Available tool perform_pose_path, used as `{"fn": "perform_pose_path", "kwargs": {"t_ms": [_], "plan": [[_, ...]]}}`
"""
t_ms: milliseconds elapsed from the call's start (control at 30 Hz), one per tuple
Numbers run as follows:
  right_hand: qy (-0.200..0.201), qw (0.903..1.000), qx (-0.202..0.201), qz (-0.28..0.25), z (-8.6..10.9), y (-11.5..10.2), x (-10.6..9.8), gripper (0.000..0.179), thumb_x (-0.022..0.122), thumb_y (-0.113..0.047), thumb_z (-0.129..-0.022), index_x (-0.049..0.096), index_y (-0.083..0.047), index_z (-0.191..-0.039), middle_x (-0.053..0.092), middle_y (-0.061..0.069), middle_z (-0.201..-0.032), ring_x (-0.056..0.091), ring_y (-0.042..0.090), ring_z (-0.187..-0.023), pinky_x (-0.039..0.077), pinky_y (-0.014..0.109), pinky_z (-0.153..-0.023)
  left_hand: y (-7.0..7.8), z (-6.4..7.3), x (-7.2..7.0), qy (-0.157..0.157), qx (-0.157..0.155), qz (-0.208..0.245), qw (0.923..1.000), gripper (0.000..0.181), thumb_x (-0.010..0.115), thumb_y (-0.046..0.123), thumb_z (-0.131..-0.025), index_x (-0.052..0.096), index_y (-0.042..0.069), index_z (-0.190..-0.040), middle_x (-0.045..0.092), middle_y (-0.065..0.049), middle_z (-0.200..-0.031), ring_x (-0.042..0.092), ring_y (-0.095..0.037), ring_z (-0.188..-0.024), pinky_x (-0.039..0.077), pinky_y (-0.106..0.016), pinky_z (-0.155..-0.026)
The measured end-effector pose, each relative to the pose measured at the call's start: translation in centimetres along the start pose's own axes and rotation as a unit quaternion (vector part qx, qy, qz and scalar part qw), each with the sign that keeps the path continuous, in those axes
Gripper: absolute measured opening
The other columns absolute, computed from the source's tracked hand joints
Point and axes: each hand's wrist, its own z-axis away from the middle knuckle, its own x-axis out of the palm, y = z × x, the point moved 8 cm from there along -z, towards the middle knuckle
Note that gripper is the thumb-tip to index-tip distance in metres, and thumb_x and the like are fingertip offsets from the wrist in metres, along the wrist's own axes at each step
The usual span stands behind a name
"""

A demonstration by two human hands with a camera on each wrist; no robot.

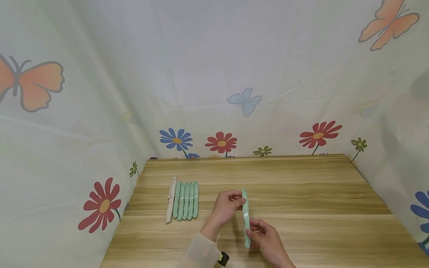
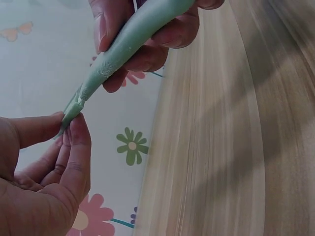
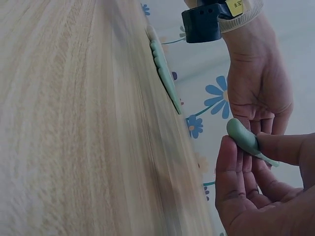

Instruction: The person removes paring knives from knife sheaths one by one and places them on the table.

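A mint-green sheathed knife (image 1: 246, 213) is held upright between both hands above the table, its handle toward the person. My left hand (image 1: 223, 207) pinches the sheath near the tip between thumb and fingers. The right hand (image 1: 267, 238) grips the handle (image 2: 133, 44) lower down, thumb on one side and fingers on the other. In the right wrist view the rounded handle end (image 3: 240, 132) sticks out past the right fingers. To the left, several matching green knives (image 1: 186, 201) lie side by side in a row.
A longer cream sheathed knife (image 1: 171, 199) lies at the left end of the row. The wood-grain table (image 1: 301, 193) is bounded at the back and sides by a pale curtain (image 1: 201, 74) printed with flowers and butterflies. A black band device (image 3: 202, 23) sits on the left wrist.
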Motion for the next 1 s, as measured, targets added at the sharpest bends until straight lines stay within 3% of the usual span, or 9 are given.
{"fn": "perform_pose_path", "kwargs": {"t_ms": [667,1000], "plan": [[-0.057,0.9983,-0.005,-0.002,0.28,-0.16,0.16,0.045,0.067,-0.009,-0.098,0.052,0.014,-0.134,0.065,0.012,-0.108,0.066,0.017,-0.085,0.063,0.036,-0.068,0.46,-0.18,-0.14,0.017,0.0,-0.011,0.9998,0.022,0.074,0.008,-0.094,0.074,-0.003,-0.113,0.074,-0.008,-0.095,0.07,-0.012,-0.078,0.064,-0.049,-0.086],[-0.066,0.9978,-0.002,0.006,0.37,0.0,0.18,0.045,0.068,-0.01,-0.098,0.052,0.015,-0.133,0.065,0.012,-0.107,0.066,0.019,-0.084,0.063,0.037,-0.067,0.5,-0.51,-0.44,0.033,0.0,-0.005,0.9995,0.022,0.074,0.007,-0.094,0.074,-0.003,-0.114,0.074,-0.011,-0.096,0.07,-0.013,-0.078,0.065,-0.04,-0.082]]}}
